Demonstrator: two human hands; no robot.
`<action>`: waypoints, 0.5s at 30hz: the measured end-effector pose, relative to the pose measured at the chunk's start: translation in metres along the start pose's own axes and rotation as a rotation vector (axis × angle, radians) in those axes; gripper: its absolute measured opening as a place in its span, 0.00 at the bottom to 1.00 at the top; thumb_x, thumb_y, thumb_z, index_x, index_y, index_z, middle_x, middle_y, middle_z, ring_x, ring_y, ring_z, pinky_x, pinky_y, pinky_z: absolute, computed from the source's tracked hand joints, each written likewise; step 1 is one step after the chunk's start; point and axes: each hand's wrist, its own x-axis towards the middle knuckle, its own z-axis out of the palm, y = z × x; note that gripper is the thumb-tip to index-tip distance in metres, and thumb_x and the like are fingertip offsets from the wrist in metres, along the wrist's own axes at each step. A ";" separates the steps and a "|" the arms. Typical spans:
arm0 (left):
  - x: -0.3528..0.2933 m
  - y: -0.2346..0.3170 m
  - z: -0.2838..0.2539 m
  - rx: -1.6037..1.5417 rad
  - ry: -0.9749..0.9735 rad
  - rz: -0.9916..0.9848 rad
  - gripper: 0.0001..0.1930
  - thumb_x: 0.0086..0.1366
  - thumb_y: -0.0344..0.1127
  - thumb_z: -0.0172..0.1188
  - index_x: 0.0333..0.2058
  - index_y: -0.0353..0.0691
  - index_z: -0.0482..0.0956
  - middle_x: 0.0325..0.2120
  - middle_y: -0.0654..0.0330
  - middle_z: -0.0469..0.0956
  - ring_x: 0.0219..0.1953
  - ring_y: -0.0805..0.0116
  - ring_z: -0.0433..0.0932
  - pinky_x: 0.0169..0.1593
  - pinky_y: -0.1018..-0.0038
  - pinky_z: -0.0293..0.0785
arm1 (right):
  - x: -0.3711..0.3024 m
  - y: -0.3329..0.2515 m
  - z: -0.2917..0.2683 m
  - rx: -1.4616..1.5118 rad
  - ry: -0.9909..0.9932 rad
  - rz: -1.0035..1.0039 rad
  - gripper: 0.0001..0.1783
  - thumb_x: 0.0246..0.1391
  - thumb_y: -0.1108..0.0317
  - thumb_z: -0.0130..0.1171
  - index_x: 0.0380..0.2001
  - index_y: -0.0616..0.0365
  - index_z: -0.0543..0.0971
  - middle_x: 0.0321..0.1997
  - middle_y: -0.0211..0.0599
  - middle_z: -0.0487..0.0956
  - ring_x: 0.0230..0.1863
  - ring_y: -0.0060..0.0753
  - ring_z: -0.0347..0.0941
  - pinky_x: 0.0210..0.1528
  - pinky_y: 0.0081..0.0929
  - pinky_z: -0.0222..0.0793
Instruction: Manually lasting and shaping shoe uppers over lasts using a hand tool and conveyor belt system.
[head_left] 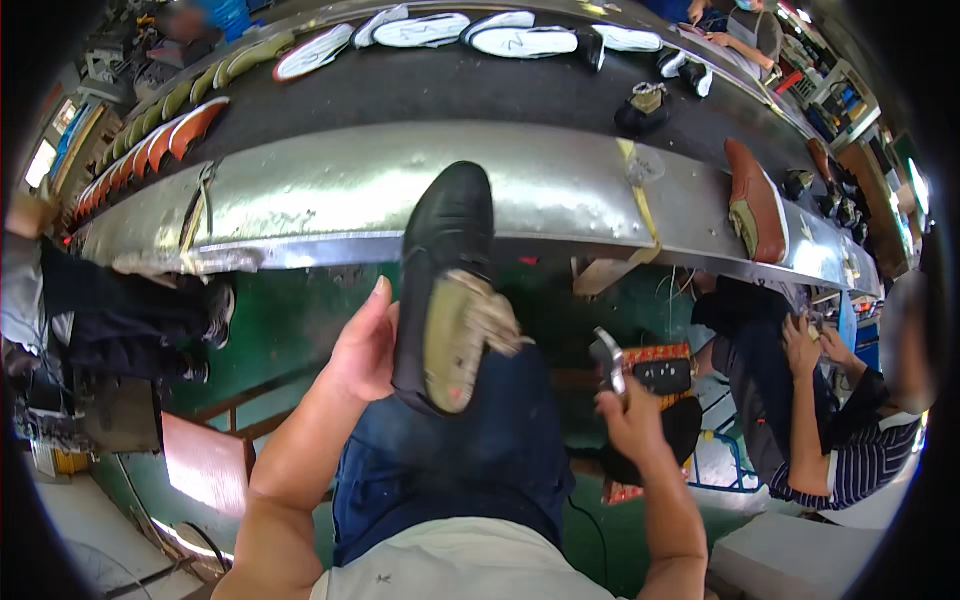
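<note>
While cupping the black shoe at mid-view by its 9 o'clock side in a half-curled left hand, with thumb raised and some fingers hidden, points the toe toward 12 o'clock, presumably to leave the olive-lined opening exposed. Grips a metal-headed tool in a tightly curled right hand at 4 o'clock, apparently to clear the shoe. Bends the left elbow toward 8 o'clock.

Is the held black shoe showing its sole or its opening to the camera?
Its opening: the black shoe shows its upper and the olive interior; its underside is out of sight.
</note>
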 end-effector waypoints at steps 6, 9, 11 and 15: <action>0.092 0.062 -0.008 0.101 0.056 0.087 0.35 0.75 0.64 0.43 0.66 0.42 0.68 0.53 0.49 0.79 0.48 0.47 0.83 0.49 0.55 0.82 | 0.164 0.003 -0.098 -0.448 0.520 -0.245 0.24 0.56 0.56 0.69 0.47 0.61 0.76 0.42 0.53 0.78 0.46 0.57 0.73 0.50 0.49 0.67; 0.168 0.091 0.004 0.093 0.040 0.083 0.36 0.73 0.67 0.45 0.66 0.45 0.67 0.53 0.41 0.77 0.47 0.43 0.81 0.46 0.49 0.81 | 0.239 0.040 -0.131 -0.568 0.577 -0.267 0.24 0.57 0.54 0.67 0.47 0.62 0.75 0.42 0.52 0.78 0.46 0.58 0.74 0.49 0.49 0.67; 0.228 0.118 0.019 0.148 -0.090 0.005 0.36 0.73 0.66 0.44 0.66 0.43 0.68 0.53 0.40 0.77 0.47 0.43 0.81 0.46 0.50 0.81 | 0.268 0.054 -0.144 -0.593 0.578 -0.147 0.25 0.57 0.53 0.66 0.47 0.63 0.75 0.44 0.52 0.78 0.47 0.58 0.74 0.51 0.49 0.67; 0.370 0.177 0.047 0.348 0.286 0.009 0.41 0.73 0.70 0.41 0.68 0.38 0.64 0.61 0.44 0.72 0.61 0.47 0.74 0.63 0.53 0.72 | 0.278 0.064 -0.140 -0.582 0.615 -0.142 0.24 0.56 0.55 0.67 0.48 0.61 0.76 0.45 0.52 0.79 0.47 0.58 0.75 0.52 0.47 0.68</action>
